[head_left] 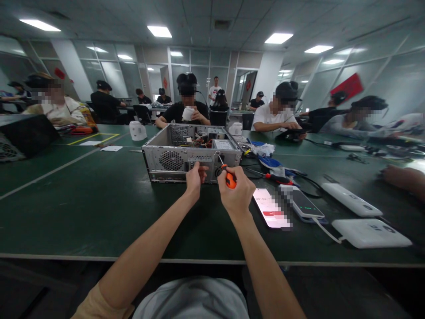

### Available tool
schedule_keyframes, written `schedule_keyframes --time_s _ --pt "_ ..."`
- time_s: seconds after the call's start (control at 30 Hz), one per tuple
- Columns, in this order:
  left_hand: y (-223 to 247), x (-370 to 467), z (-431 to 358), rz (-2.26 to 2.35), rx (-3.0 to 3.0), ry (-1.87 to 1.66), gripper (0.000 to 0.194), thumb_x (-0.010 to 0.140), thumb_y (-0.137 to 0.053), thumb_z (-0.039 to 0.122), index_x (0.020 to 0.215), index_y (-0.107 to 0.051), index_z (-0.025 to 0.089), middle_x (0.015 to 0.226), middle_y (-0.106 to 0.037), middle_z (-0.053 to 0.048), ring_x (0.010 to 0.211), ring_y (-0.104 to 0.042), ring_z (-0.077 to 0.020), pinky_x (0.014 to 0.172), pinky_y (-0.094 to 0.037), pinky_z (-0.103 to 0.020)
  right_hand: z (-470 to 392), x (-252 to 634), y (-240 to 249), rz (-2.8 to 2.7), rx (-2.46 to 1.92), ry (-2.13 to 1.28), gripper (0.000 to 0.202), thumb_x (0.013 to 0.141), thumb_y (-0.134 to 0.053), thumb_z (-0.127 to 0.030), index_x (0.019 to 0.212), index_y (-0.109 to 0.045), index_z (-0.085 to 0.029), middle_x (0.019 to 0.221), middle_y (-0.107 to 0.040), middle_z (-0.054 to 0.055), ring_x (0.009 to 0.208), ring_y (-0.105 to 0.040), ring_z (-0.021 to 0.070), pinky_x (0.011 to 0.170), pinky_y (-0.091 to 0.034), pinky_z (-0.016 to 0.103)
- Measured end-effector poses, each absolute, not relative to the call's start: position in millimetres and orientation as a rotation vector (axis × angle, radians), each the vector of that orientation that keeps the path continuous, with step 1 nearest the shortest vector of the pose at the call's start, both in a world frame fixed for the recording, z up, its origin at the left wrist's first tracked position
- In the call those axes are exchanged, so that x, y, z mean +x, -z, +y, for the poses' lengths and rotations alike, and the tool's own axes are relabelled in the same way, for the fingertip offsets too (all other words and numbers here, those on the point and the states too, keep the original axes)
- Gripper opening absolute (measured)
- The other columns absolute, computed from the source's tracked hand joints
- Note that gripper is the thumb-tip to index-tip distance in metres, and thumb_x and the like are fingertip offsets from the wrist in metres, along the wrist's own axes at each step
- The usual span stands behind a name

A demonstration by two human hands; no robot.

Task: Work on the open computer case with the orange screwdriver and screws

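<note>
An open metal computer case [170,160] lies on its side on the table, its rear panel with a round fan grille facing me. Wires and a boxy silver unit show inside it. My right hand [236,188] is closed around the orange handle of a screwdriver [229,177]. The shaft points up and away, its tip at the upper right of the rear panel, near the power supply. Against the middle of that panel rests my left hand [196,178], its fingers apart and nothing seen in them.
Right of the case lie a red-black screwdriver [278,179], cables and blue bundles [270,161]. Nearer me are a lit phone [269,207], another phone [303,203] and white power banks [371,233]. A black computer case [28,135] stands far left. Co-workers sit around the table.
</note>
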State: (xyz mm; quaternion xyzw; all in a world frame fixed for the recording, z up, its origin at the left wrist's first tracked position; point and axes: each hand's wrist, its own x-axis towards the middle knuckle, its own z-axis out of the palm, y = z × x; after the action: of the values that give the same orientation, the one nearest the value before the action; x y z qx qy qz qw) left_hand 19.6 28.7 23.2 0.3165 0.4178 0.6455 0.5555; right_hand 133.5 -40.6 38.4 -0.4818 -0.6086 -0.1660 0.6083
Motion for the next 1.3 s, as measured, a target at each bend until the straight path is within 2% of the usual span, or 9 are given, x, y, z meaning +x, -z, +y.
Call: schedule_keyframes --time_s 0.1,0.23,0.37,0.47,0.6,0.73,0.83,1.17,1.3 --pt "-19 19 31 1.088 0.849 -1.59 0.037 0.085 -0.061 0.043 0.062 -0.065 0.013 0.048 -0.044 0.003 0.043 -0.035 -0.0063 0.045 -0.024 -0.021 -43 130 -37 -1.478 -1.111 0.355 0.015 0.09 -0.053 -0.025 0.095 -0.065 -0.02 0.084 -0.069 0.004 0.073 -0.063 0.0167 0.068 -0.047 0.026" --pt "-18 20 29 0.947 0.891 -1.468 0.03 0.078 -0.071 0.043 0.07 -0.069 0.014 0.052 -0.05 0.003 0.047 -0.044 -0.0084 0.047 -0.033 -0.021 -48 124 -35 -1.621 -1.158 0.349 0.023 0.093 -0.05 -0.027 0.101 -0.07 -0.02 0.088 -0.064 0.005 0.075 -0.06 0.0158 0.069 -0.047 0.025" --pt "-25 18 25 0.577 0.71 -1.047 0.036 0.086 -0.062 0.046 0.087 -0.074 0.012 0.07 -0.067 -0.006 0.062 -0.062 -0.0146 0.061 -0.048 -0.025 -50 117 -32 -1.652 -1.217 0.355 0.023 0.093 -0.051 -0.028 0.101 -0.071 -0.02 0.089 -0.059 0.005 0.076 -0.058 0.0161 0.069 -0.046 0.026" --pt "-29 16 21 0.432 0.67 -0.948 0.036 0.09 -0.059 0.042 0.095 -0.075 0.01 0.078 -0.072 -0.009 0.07 -0.067 -0.0169 0.067 -0.052 -0.025 -52 116 -34 -1.64 -1.223 0.313 0.024 0.094 -0.049 -0.028 0.102 -0.071 -0.02 0.09 -0.059 0.005 0.076 -0.057 0.0161 0.07 -0.047 0.027" --pt "-32 18 15 0.395 0.669 -0.954 0.03 0.092 -0.058 0.034 0.096 -0.075 0.01 0.083 -0.074 -0.009 0.073 -0.068 -0.0162 0.068 -0.052 -0.024 -53 117 -39 -1.604 -1.202 0.266 0.024 0.094 -0.05 -0.03 0.099 -0.071 -0.02 0.089 -0.06 0.005 0.076 -0.058 0.0166 0.07 -0.047 0.028" --pt "-35 21 13 0.39 0.649 -0.975 0.025 0.094 -0.056 0.026 0.09 -0.074 0.01 0.076 -0.071 -0.006 0.067 -0.066 -0.0123 0.065 -0.052 -0.021 -54 118 -40 -1.588 -1.186 0.224 0.026 0.092 -0.054 -0.038 0.099 -0.069 -0.019 0.089 -0.061 0.005 0.077 -0.059 0.0175 0.073 -0.047 0.029" --pt "-34 22 14 0.391 0.659 -0.996 0.022 0.094 -0.056 0.024 0.087 -0.072 0.01 0.075 -0.07 -0.004 0.066 -0.066 -0.0109 0.064 -0.051 -0.019 -54 119 -39 -1.596 -1.176 0.201 0.026 0.094 -0.051 -0.037 0.1 -0.069 -0.019 0.09 -0.061 0.005 0.079 -0.059 0.0172 0.073 -0.047 0.028" --pt "-28 20 15 0.373 0.686 -0.989 0.017 0.09 -0.064 0.025 0.084 -0.07 0.011 0.075 -0.069 -0.003 0.066 -0.065 -0.0103 0.064 -0.05 -0.018 -54 121 -39 -1.588 -1.172 0.183 0.025 0.096 -0.047 -0.032 0.1 -0.069 -0.019 0.09 -0.06 0.005 0.079 -0.059 0.0174 0.072 -0.047 0.029" --pt "-29 20 15 0.36 0.695 -0.985 0.018 0.088 -0.066 0.027 0.08 -0.07 0.011 0.071 -0.068 -0.003 0.061 -0.063 -0.0103 0.06 -0.048 -0.019 -53 120 -38 -1.573 -1.181 0.205 0.024 0.091 -0.052 -0.031 0.103 -0.068 -0.019 0.091 -0.063 0.006 0.078 -0.06 0.0185 0.073 -0.048 0.031"
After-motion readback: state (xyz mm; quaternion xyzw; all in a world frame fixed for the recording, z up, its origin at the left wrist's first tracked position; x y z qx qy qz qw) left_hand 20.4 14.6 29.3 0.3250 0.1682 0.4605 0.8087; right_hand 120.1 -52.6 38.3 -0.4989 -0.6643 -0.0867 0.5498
